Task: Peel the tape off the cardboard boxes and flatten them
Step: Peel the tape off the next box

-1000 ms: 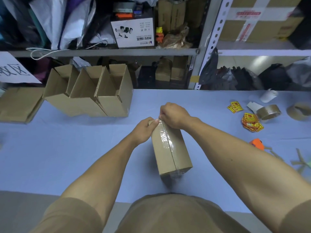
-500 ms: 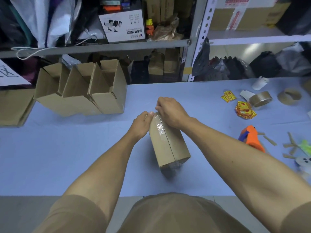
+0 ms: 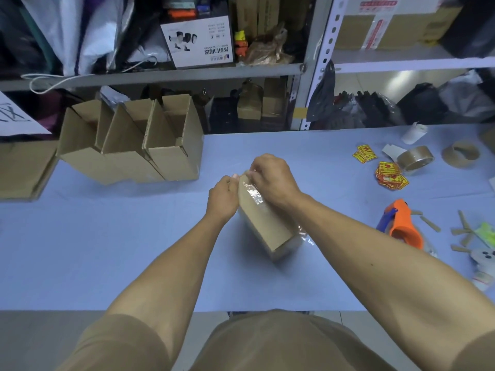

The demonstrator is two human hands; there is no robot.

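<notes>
A small sealed cardboard box (image 3: 270,226) lies on the blue table (image 3: 107,250) in front of me, its long side pointing away. Clear tape (image 3: 253,195) runs along its top seam and looks crinkled near the far end. My left hand (image 3: 223,196) holds the box's far left corner. My right hand (image 3: 273,176) covers the far end and pinches the tape there. Three open-topped cardboard boxes (image 3: 139,148) stand in a row at the back left.
A flattened cardboard stack (image 3: 24,170) lies at the far left. To the right are an orange tape dispenser (image 3: 401,226), two brown tape rolls (image 3: 415,158), yellow-red stickers (image 3: 388,174) and paper scraps (image 3: 460,231). Cluttered metal shelves (image 3: 187,73) rise behind the table.
The view has shifted a little. Both hands stay at the box's far end; the tape there looks more lifted and crinkled, and the box has turned slightly.
</notes>
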